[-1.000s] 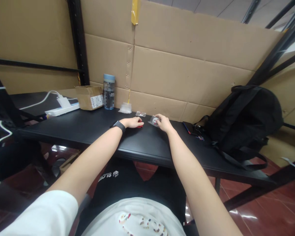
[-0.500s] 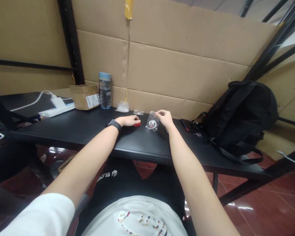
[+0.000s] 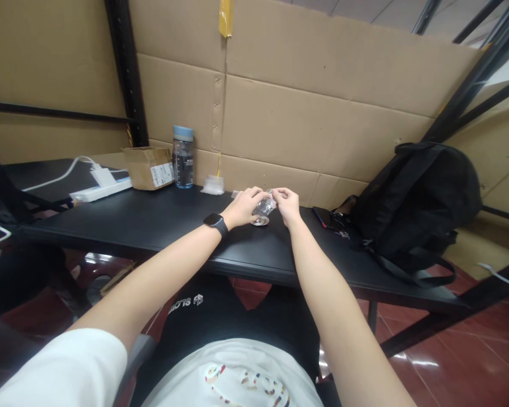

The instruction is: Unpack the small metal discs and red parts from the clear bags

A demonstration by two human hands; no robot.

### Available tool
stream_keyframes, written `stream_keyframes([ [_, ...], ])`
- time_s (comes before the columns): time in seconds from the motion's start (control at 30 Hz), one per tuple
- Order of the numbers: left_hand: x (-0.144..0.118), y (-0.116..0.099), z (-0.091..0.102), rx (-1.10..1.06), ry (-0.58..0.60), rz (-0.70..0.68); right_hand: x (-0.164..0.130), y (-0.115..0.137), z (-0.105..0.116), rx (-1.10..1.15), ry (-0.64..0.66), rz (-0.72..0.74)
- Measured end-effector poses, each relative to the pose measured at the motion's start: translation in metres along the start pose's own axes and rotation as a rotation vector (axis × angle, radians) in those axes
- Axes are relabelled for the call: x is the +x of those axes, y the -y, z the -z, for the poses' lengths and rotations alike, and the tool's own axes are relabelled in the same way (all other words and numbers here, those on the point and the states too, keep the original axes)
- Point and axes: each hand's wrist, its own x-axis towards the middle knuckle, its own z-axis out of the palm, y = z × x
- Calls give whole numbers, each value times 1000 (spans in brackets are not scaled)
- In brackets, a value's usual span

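Note:
A small clear plastic bag (image 3: 268,203) is stretched between my two hands above the black table. My right hand (image 3: 287,206) pinches its upper right side between thumb and fingertips. On the bag's left side, the fingers and thumb of my left hand (image 3: 244,208) are closed on the plastic. A round silver metal part (image 3: 261,221) sits at the bag's lower end, close to the tabletop; I cannot tell whether it touches the table. My left hand hides the place where a small red item lay.
On the left stand a blue-lidded bottle (image 3: 183,157), a cardboard box (image 3: 149,168) and a white power strip (image 3: 102,190). Clear plastic packets (image 3: 213,185) lie against the cardboard wall. A phone (image 3: 322,217) and a black backpack (image 3: 419,209) are on the right.
My left hand has moved right from the red item onto the plastic bag. The bag has tilted, its metal part now low and seen nearly edge-on. My right hand keeps its pinch.

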Motion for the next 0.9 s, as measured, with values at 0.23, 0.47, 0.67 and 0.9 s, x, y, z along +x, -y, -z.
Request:
stream_keyframes([
  [0.23,1,-1,-3,65,-5,-12,-4,-2,-4,45,161,-10],
  [0.47,0,7,-3,90,-5,-14,-6,2,-3,82,247,-42],
  [0.67,0,13,-3,111,-10,53,-14,13,-3,140,511,-130],
  [0.9,-4,47,7,89,-115,370,-14,11,-3,-33,440,-166],
])
